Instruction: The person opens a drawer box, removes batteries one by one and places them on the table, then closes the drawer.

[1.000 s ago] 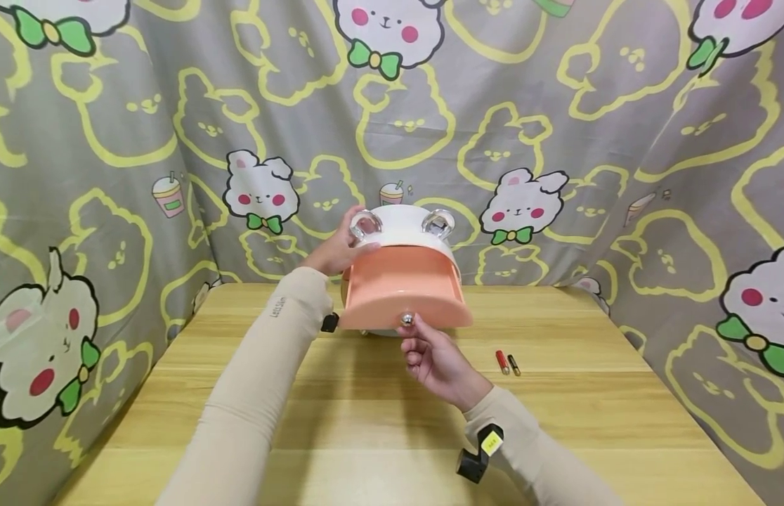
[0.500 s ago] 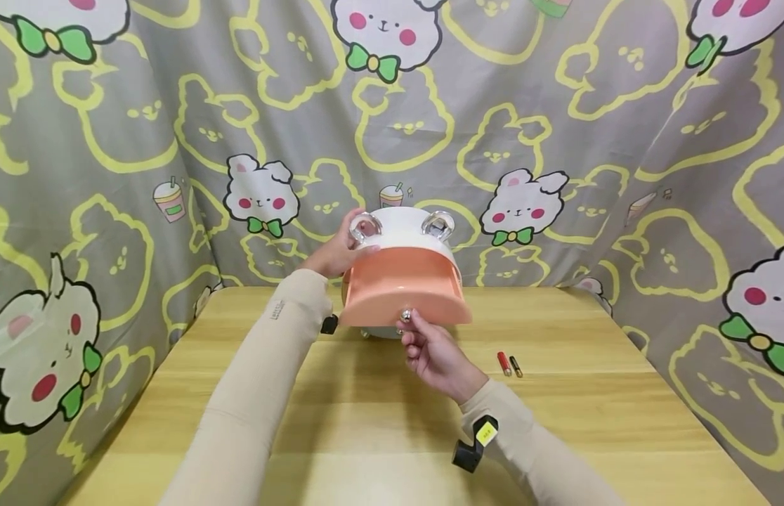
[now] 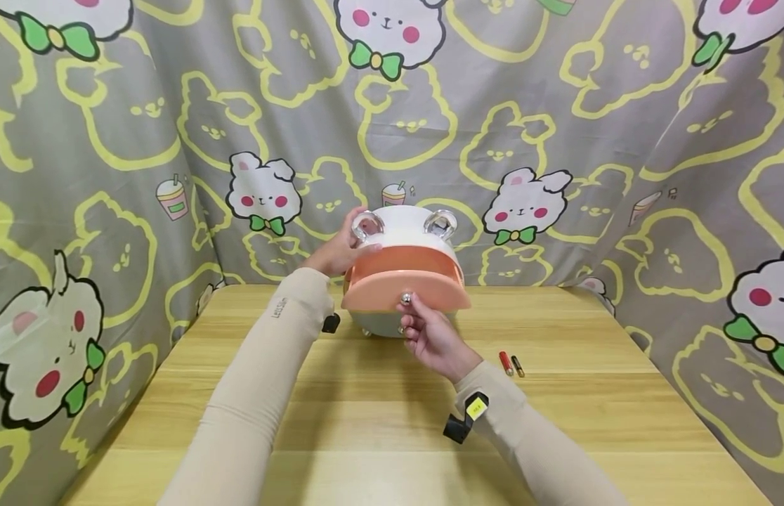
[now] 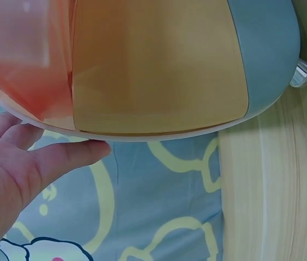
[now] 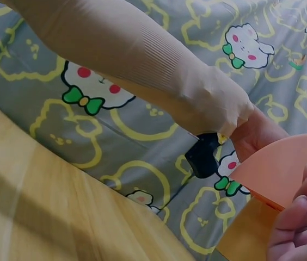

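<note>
A small storage box with a white top (image 3: 403,219), clear ring-shaped ears and a grey-green base stands at the table's far side. Its orange drawer (image 3: 373,289) is partly pulled out. My right hand (image 3: 439,346) pinches the drawer's silver knob (image 3: 406,299) between thumb and finger, its other fingers curled below. At the box's upper left, my left hand (image 3: 336,251) grips the edge beside the ear, thumb in front. The left wrist view shows the thumb along the box's orange-yellow side panel (image 4: 159,70). The drawer front (image 5: 287,168) partly covers the left hand in the right wrist view.
A small red cylinder (image 3: 506,362) and a thinner black one (image 3: 518,366), both battery-like, lie right of the box on the wooden table (image 3: 367,429). A patterned grey curtain (image 3: 423,91) hangs behind and at both sides.
The orange drawer has slid farther into the box, with my right hand moving away from me on its knob. My left hand has stayed at the box's upper left.
</note>
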Demonstrator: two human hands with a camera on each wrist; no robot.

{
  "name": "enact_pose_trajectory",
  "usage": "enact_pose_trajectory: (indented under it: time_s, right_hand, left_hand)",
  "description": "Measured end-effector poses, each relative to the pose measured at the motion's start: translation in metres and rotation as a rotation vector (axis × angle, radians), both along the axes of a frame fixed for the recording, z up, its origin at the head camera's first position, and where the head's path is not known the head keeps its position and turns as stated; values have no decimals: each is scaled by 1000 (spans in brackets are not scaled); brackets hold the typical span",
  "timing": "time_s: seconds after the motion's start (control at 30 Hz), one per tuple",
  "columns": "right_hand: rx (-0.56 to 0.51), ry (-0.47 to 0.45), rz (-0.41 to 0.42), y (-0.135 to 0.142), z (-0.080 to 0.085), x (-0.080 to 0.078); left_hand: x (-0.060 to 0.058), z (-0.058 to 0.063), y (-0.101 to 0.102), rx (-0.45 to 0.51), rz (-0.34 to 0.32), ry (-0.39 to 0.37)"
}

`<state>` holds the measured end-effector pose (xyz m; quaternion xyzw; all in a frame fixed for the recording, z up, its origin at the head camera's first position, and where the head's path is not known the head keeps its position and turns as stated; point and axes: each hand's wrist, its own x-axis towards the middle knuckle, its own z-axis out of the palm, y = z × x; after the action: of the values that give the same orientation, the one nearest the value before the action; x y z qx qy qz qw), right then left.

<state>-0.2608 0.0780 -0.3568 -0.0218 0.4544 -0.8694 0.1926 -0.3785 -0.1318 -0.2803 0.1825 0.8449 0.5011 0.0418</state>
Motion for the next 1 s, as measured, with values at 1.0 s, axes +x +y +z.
enact_pose_trajectory:
  time_s: [1.0]
  right_hand:
    - [9, -17, -27, -5, 5, -45]
  left_hand:
    - [1, 0, -1, -59, 29, 34]
